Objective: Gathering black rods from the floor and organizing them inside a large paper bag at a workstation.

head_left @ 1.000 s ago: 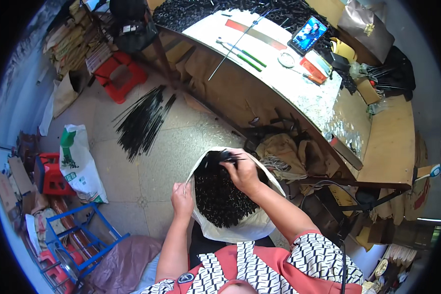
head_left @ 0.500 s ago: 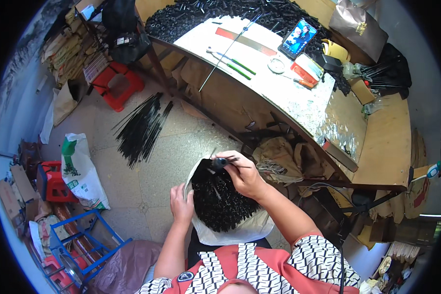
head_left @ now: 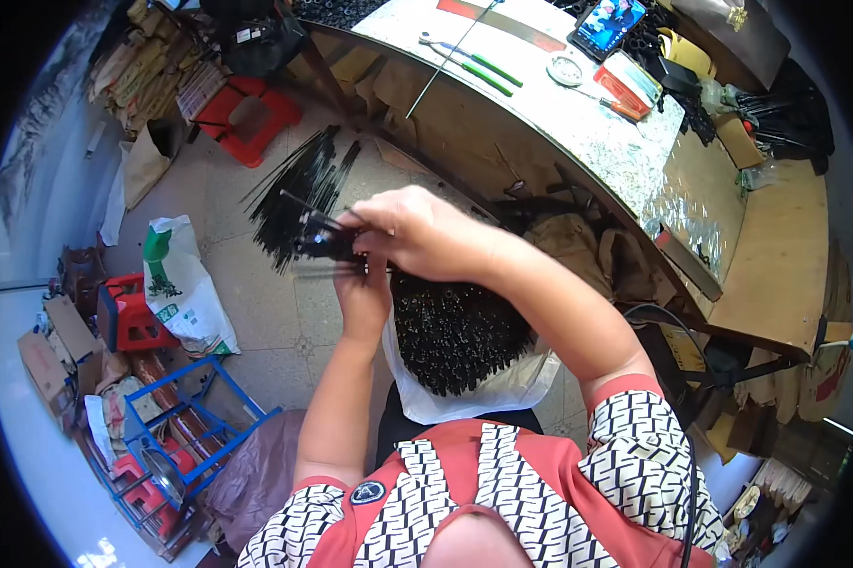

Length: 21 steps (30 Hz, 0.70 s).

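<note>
My right hand [head_left: 408, 222] is closed on a black bundle of thin rods [head_left: 324, 239], which has a dark shiny end piece and is smeared by motion. Just below it, my left hand [head_left: 362, 293] meets the same bundle, its fingertips partly hidden. Both hands are above the far left edge of a white sack [head_left: 417, 405] in front of me. Thin black rods [head_left: 460, 336] fill the sack, packed closely with their ends upward. Beyond the bundle, more long black rods [head_left: 327, 170] lie in a loose fan on the tiled floor.
A worktable [head_left: 502, 118] at the far right carries green-handled pliers [head_left: 479, 71], a phone [head_left: 608, 26] and small black parts. Red stools [head_left: 247, 118], a white-and-green sack [head_left: 185, 293] and a blue metal frame [head_left: 195, 417] stand to the left. Brown sacks [head_left: 573, 241] lie below the table.
My right hand has swung left and away from the sack with the black bundle. My left hand has let go of the sack's rim and risen to the bundle. The view has shifted.
</note>
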Tool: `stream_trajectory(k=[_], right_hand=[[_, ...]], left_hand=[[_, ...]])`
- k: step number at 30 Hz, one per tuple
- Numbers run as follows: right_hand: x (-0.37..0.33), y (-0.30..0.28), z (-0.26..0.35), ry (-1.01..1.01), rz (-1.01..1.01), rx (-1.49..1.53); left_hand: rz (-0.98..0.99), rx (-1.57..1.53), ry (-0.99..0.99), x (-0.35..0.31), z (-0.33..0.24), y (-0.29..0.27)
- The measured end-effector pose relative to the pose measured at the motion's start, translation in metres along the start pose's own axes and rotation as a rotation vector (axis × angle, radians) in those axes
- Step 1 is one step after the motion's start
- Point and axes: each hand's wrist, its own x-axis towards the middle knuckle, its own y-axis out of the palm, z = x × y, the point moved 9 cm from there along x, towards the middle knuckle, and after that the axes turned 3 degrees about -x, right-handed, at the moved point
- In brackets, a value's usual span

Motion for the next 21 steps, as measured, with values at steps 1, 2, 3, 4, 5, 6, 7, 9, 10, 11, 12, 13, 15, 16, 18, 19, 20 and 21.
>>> stream_trajectory(k=[1,2,3,4,5,6,7,9,10,11,12,13,15,16,18,19,20,21], right_hand=[[0.002,0.0,-0.011,0.063,0.041,0.031],[0.002,0.001,-0.022,0.126,0.082,0.063],[0.001,0.006,-0.029,0.118,0.115,0.036],[-0.002,0.006,-0.032,0.12,0.111,0.036],[-0.006,0.009,-0.035,0.144,0.146,0.023],[-0.01,0.012,-0.038,0.169,0.181,0.009],[-0.014,0.013,-0.039,0.168,0.183,0.059],[-0.027,0.008,-0.039,0.159,0.163,0.025],[-0.033,0.002,-0.037,0.146,0.147,-0.013],[-0.041,0.0,-0.033,0.154,0.181,-0.025],[-0.053,-0.007,-0.031,0.154,0.129,-0.025],[-0.068,-0.015,-0.03,0.158,0.076,-0.03],[-0.104,-0.027,-0.039,0.282,-0.019,-0.12],[-0.122,-0.035,-0.046,0.403,-0.068,-0.074],[-0.157,-0.046,-0.058,0.518,-0.209,-0.066],[-0.168,-0.051,-0.061,0.561,-0.299,-0.023],[-0.177,-0.056,-0.064,0.604,-0.388,0.022],[-0.179,-0.055,-0.065,0.606,-0.381,0.022]], left_hand=[[0.02,0.022,0.091,0.006,-0.008,0.006],[0.106,0.114,0.001,0.011,0.014,0.005],[0.079,0.143,0.058,0.009,0.014,0.004],[0.057,0.167,0.116,0.008,0.007,0.007],[0.062,0.168,0.115,0.007,0.01,0.008],[0.083,0.204,0.127,0.005,0.015,0.009],[0.102,0.241,0.136,0.001,0.016,0.011],[0.146,0.335,0.083,-0.008,0.023,0.018],[0.184,0.427,0.035,-0.012,0.028,0.024],[0.236,0.445,-0.069,-0.018,0.04,0.023],[0.3,0.422,-0.107,-0.023,0.048,0.025],[0.355,0.492,-0.048,-0.028,0.038,0.036],[0.444,0.666,0.081,-0.047,0.026,0.051],[0.494,0.755,0.155,-0.057,0.024,0.059],[0.503,0.793,0.11,-0.069,0.029,0.051],[0.425,0.883,0.097,-0.07,0.033,0.039],[0.345,0.972,0.079,-0.071,0.038,0.024],[0.304,0.998,0.022,-0.071,0.047,0.009]])
